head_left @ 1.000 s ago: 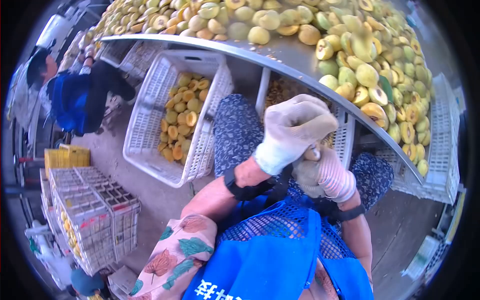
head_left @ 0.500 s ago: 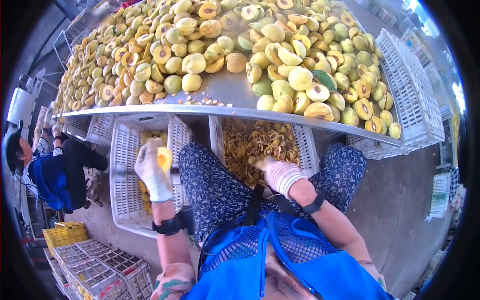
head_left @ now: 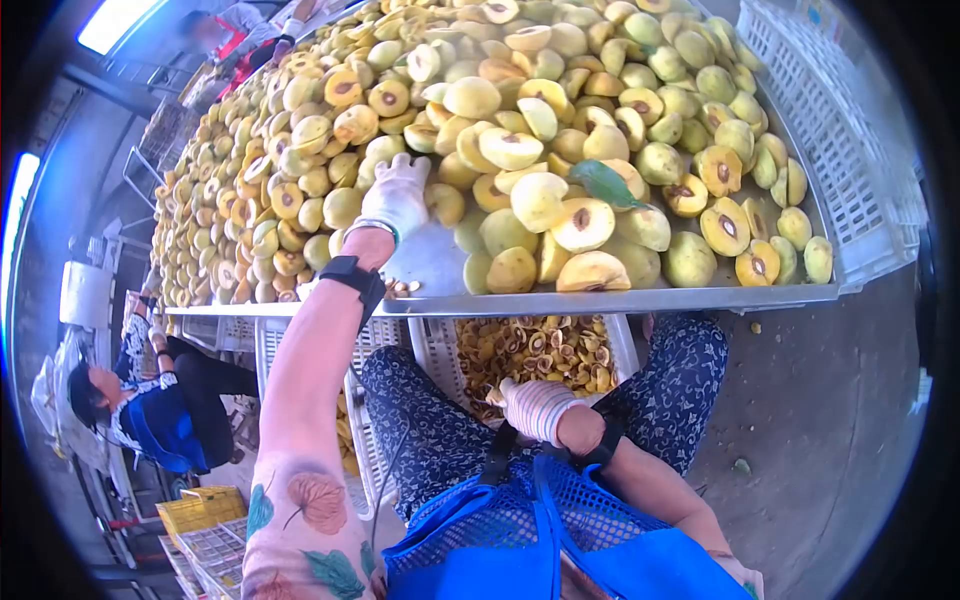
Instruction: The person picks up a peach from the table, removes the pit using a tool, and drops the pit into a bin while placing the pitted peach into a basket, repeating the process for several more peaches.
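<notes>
Yellow-green halved fruits (head_left: 510, 150) lie heaped on a metal table (head_left: 430, 262), several showing brown centres. My left hand (head_left: 397, 195), in a white glove, reaches onto the heap with its fingers spread against the fruits; no fruit is seen in its grasp. In a striped glove, my right hand (head_left: 533, 408) is closed above my lap, close to the near edge of a crate (head_left: 436, 352) of cut pieces (head_left: 545, 350). Something small shows at its fingertips, too small to name.
White crates (head_left: 835, 150) stand right of the table. Below its edge at left is another white crate (head_left: 270, 345). A yellow crate (head_left: 203, 508) sits lower left. One person (head_left: 170, 410) sits at left; another (head_left: 235, 40) is at the far upper left. A green leaf (head_left: 603, 183) rests on the fruits.
My left hand has moved from above the left crate up onto the heap, and the fruit half it held is gone from it. The view has shifted toward the table. My right hand stays low, closed.
</notes>
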### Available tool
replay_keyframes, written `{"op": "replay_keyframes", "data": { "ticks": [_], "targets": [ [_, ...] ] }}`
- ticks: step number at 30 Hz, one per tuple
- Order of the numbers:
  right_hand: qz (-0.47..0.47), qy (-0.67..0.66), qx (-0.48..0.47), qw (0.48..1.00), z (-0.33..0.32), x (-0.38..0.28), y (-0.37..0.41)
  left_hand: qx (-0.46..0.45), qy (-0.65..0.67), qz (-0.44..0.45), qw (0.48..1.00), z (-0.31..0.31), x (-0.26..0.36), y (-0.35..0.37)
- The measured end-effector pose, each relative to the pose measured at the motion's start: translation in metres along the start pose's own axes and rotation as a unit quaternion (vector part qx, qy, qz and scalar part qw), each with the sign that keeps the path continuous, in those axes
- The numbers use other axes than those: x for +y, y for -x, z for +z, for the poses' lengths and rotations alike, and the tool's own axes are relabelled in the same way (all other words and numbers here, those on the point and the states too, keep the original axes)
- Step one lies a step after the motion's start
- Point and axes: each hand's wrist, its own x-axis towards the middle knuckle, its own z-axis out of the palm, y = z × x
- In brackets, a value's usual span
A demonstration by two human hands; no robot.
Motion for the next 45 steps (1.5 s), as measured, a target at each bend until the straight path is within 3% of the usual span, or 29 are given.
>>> {"op": "replay_keyframes", "data": {
  "ticks": [5, 7, 8, 9, 11, 13, 15, 17, 19, 21, 22, 24, 26, 27, 28, 29, 30, 31, 32, 33, 35, 36, 37, 39, 40, 42, 43, 45],
  "targets": [
    [-0.029, -0.016, 0.017, 0.999, -0.019, -0.001, 0.014, -0.01, 0.028, 0.011, 1.0, 0.008, -0.004, 0.011],
    [-0.054, -0.003, 0.021, 0.998, -0.014, -0.002, 0.015, 0.09, 0.277, -0.012, 0.957, 0.022, -0.027, 0.028],
    [-0.03, -0.033, 0.007, 0.999, -0.008, 0.001, 0.011, -0.027, 0.508, -0.156, 0.847, 0.0, -0.02, 0.045],
    [-0.036, -0.029, 0.003, 0.999, -0.006, 0.002, 0.01, 0.014, 0.663, -0.144, 0.735, -0.003, -0.024, 0.067],
    [-0.138, 0.07, 0.06, 0.986, -0.005, 0.005, 0.01, 0.048, 0.857, -0.095, 0.505, -0.01, -0.013, 0.108],
    [-0.153, 0.084, 0.102, 0.979, 0.006, 0.013, -0.002, 0.08, 0.884, -0.126, 0.443, -0.023, 0.005, 0.143],
    [-0.003, -0.147, 0.114, 0.983, -0.022, -0.024, 0.02, 0.054, 0.947, -0.106, 0.3, -0.019, 0.013, 0.17],
    [-0.167, -0.056, 0.224, 0.959, -0.023, -0.041, 0.03, 0.057, 0.974, -0.16, 0.153, -0.027, 0.031, 0.193],
    [-0.139, -0.078, 0.256, 0.953, -0.017, -0.063, 0.036, 0.074, 0.979, -0.13, 0.141, -0.017, 0.039, 0.211],
    [-0.195, 0.131, 0.346, 0.908, -0.024, -0.089, 0.042, 0.091, 0.983, -0.095, 0.129, -0.011, 0.044, 0.222],
    [-0.165, 0.021, 0.34, 0.925, -0.024, -0.097, 0.041, 0.109, 0.98, -0.111, 0.127, -0.012, 0.046, 0.226],
    [-0.175, 0.005, 0.387, 0.905, -0.023, -0.113, 0.032, 0.125, 0.98, -0.113, 0.11, -0.021, 0.047, 0.236],
    [-0.187, -0.066, 0.431, 0.88, -0.026, -0.122, 0.031, 0.1, 0.992, -0.075, 0.02, -0.025, 0.046, 0.248],
    [-0.255, 0.158, 0.459, 0.836, -0.033, -0.113, 0.02, 0.099, 0.993, -0.067, -0.011, -0.028, 0.045, 0.252],
    [-0.221, 0.004, 0.405, 0.887, -0.034, -0.116, 0.023, 0.143, 0.982, -0.042, 0.118, -0.019, 0.046, 0.256],
    [-0.18, -0.15, 0.34, 0.911, -0.038, -0.124, 0.029, 0.143, 0.982, -0.039, 0.116, -0.02, 0.045, 0.26],
    [-0.179, -0.147, 0.342, 0.91, -0.04, -0.131, 0.033, 0.159, 0.971, -0.025, 0.175, -0.023, 0.045, 0.263],
    [-0.082, -0.35, 0.254, 0.898, -0.041, -0.139, 0.037, 0.174, 0.956, -0.012, 0.235, -0.026, 0.045, 0.266],
    [0.018, -0.533, 0.151, 0.833, -0.043, -0.145, 0.04, 0.226, 0.926, -0.029, 0.301, -0.03, 0.049, 0.266],
    [0.016, -0.533, 0.152, 0.832, -0.046, -0.15, 0.046, 0.227, 0.925, -0.027, 0.302, -0.025, 0.049, 0.266],
    [0.037, -0.483, 0.058, 0.873, -0.049, -0.158, 0.054, 0.169, 0.956, -0.042, 0.237, -0.011, 0.048, 0.266],
    [0.011, -0.416, 0.133, 0.9, -0.044, -0.157, 0.055, 0.113, 0.979, -0.06, 0.158, -0.009, 0.049, 0.265],
    [0.012, -0.418, 0.15, 0.896, -0.039, -0.148, 0.05, 0.089, 0.987, -0.026, 0.128, -0.007, 0.05, 0.264],
    [0.003, -0.357, 0.203, 0.912, -0.04, -0.145, 0.053, 0.123, 0.967, -0.027, 0.221, -0.01, 0.056, 0.263],
    [0.005, -0.36, 0.207, 0.91, -0.041, -0.142, 0.055, 0.118, 0.968, -0.025, 0.221, -0.013, 0.059, 0.262],
    [-0.022, -0.486, 0.148, 0.861, -0.046, -0.138, 0.059, 0.186, 0.916, 0.013, 0.355, -0.024, 0.063, 0.261],
    [-0.024, -0.488, 0.151, 0.86, -0.049, -0.134, 0.061, 0.184, 0.916, 0.016, 0.357, -0.03, 0.065, 0.263],
    [-0.042, -0.594, 0.062, 0.801, -0.053, -0.128, 0.063, 0.181, 0.822, 0.013, 0.54, -0.04, 0.066, 0.265]
  ]
}}
